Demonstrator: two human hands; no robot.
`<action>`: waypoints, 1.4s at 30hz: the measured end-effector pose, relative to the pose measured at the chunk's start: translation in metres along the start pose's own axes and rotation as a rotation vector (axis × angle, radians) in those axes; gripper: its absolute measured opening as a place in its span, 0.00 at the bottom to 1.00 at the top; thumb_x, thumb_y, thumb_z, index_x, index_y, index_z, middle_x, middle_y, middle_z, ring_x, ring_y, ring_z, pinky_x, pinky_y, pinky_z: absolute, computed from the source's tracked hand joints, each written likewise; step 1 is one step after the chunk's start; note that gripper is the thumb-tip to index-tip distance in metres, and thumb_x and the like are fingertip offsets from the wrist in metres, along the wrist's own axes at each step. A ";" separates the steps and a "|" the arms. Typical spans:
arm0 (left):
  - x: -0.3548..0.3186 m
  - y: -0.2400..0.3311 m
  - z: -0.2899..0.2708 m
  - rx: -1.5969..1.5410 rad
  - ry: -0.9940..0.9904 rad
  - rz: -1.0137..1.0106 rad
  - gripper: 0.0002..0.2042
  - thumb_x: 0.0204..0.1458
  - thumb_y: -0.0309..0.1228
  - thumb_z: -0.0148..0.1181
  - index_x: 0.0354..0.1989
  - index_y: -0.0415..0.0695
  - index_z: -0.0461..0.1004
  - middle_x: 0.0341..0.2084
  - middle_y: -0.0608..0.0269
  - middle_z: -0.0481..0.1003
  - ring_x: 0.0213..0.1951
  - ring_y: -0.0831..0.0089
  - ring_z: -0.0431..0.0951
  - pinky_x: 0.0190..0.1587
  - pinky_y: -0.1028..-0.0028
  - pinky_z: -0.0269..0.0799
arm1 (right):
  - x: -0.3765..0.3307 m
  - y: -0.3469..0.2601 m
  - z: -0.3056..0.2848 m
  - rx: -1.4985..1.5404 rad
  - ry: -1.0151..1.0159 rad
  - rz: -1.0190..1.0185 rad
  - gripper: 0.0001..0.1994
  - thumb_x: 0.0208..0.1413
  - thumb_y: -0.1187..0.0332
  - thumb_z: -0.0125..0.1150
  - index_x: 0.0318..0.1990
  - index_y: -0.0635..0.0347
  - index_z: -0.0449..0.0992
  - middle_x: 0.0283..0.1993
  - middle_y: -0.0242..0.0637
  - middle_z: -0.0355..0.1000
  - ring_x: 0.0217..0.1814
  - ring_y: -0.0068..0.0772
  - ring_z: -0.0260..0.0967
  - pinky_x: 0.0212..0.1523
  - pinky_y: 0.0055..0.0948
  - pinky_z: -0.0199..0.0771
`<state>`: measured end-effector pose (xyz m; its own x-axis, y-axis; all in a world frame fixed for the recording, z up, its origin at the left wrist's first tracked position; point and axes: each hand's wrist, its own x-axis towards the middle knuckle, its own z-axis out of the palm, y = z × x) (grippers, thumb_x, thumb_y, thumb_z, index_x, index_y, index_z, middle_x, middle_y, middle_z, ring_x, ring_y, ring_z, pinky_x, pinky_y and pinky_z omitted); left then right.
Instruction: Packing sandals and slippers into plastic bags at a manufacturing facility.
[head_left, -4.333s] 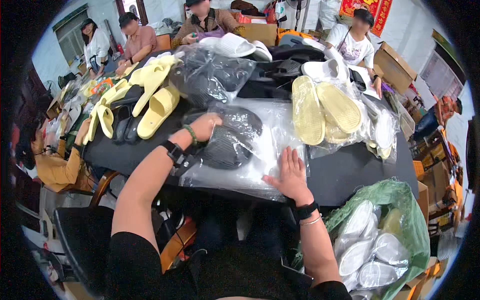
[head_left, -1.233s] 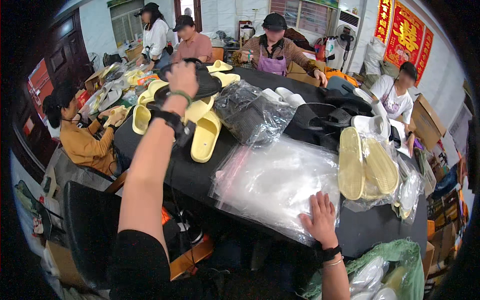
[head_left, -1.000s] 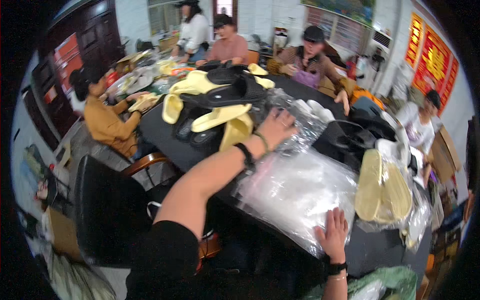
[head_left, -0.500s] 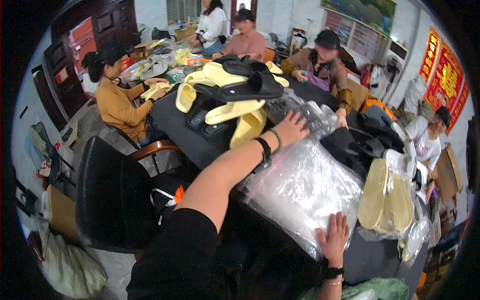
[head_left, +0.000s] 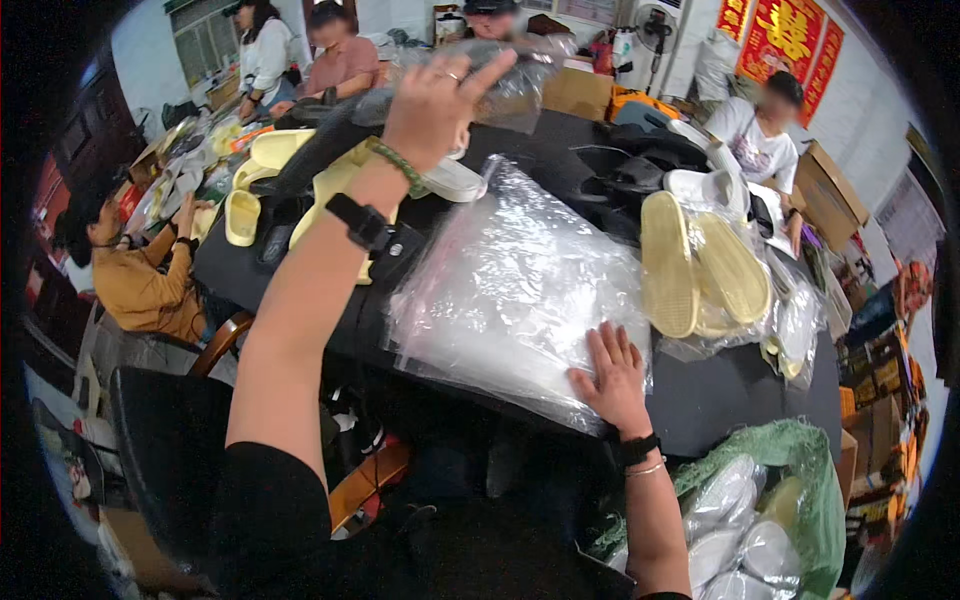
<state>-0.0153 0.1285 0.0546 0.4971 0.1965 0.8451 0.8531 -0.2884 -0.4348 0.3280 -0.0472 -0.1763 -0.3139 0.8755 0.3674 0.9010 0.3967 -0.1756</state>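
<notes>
My left hand (head_left: pixel 430 112) is raised over the far side of the black table, gripping a clear plastic bag with dark slippers (head_left: pixel 512 85) in it; part of the bundle is hidden behind the fingers. Flat on the near right corner of a stack of clear plastic bags (head_left: pixel 520 290) lies my right hand (head_left: pixel 612 378), its fingers stretched out and holding nothing. A pale grey slipper (head_left: pixel 452 181) rests just past the stack's far edge. Beside the stack, to the right, is a pair of cream slippers (head_left: pixel 668 265) in clear plastic.
Cream slippers (head_left: pixel 242 218) and black ones are piled on the table's left. More black slippers (head_left: pixel 640 180) lie at the far right. A green woven sack (head_left: pixel 815 470) of wrapped pale slippers stands at the near right. A black chair (head_left: pixel 165 440) is at the left. Several people sit around the table.
My left hand has lifted the bagged dark slippers off the table, up and to the left. My right hand stays on the plastic stack. The view has turned right.
</notes>
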 end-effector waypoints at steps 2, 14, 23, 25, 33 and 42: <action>0.017 -0.001 -0.015 0.069 0.079 0.010 0.36 0.45 0.23 0.57 0.67 0.59 0.60 0.47 0.61 0.75 0.50 0.62 0.74 0.50 0.61 0.67 | 0.001 -0.001 0.001 -0.015 -0.020 -0.017 0.34 0.55 0.47 0.57 0.63 0.61 0.64 0.68 0.54 0.56 0.72 0.59 0.48 0.68 0.53 0.47; -0.056 0.196 -0.058 -0.317 -0.200 0.097 0.24 0.50 0.30 0.51 0.60 0.52 0.69 0.55 0.53 0.69 0.48 0.64 0.69 0.45 0.65 0.65 | -0.002 0.008 0.008 -0.014 0.016 -0.006 0.34 0.53 0.46 0.59 0.61 0.61 0.65 0.68 0.53 0.57 0.71 0.63 0.49 0.67 0.54 0.49; -0.146 0.250 -0.057 -0.508 -0.503 -0.082 0.28 0.50 0.37 0.58 0.64 0.59 0.65 0.65 0.51 0.58 0.65 0.52 0.57 0.63 0.44 0.48 | -0.001 0.006 0.006 0.043 0.061 -0.053 0.28 0.50 0.47 0.62 0.42 0.70 0.77 0.61 0.59 0.64 0.71 0.62 0.50 0.65 0.56 0.52; -0.137 0.234 -0.072 -0.585 -0.525 -0.124 0.29 0.51 0.40 0.58 0.65 0.58 0.63 0.66 0.51 0.56 0.67 0.49 0.53 0.64 0.43 0.45 | -0.001 0.005 0.000 0.053 0.045 -0.028 0.29 0.50 0.46 0.61 0.42 0.70 0.77 0.60 0.59 0.64 0.71 0.62 0.50 0.66 0.55 0.51; -0.188 0.225 -0.061 -0.504 -0.587 -0.395 0.34 0.54 0.48 0.55 0.70 0.58 0.54 0.68 0.42 0.50 0.68 0.36 0.44 0.66 0.39 0.36 | -0.001 0.013 -0.001 0.210 0.031 -0.011 0.32 0.48 0.50 0.66 0.52 0.69 0.72 0.62 0.59 0.62 0.73 0.60 0.46 0.69 0.53 0.47; -0.186 0.229 -0.059 -0.485 -0.612 -0.388 0.33 0.56 0.46 0.54 0.69 0.53 0.55 0.67 0.43 0.53 0.68 0.37 0.45 0.67 0.40 0.36 | -0.003 0.032 -0.037 0.362 0.045 -0.015 0.26 0.48 0.66 0.67 0.55 0.67 0.70 0.64 0.50 0.64 0.69 0.56 0.56 0.66 0.44 0.59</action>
<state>0.0784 -0.0297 -0.1834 0.3019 0.7923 0.5303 0.8875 -0.4367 0.1472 0.3693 -0.0473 -0.1495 -0.3058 0.8589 0.4107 0.7294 0.4886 -0.4788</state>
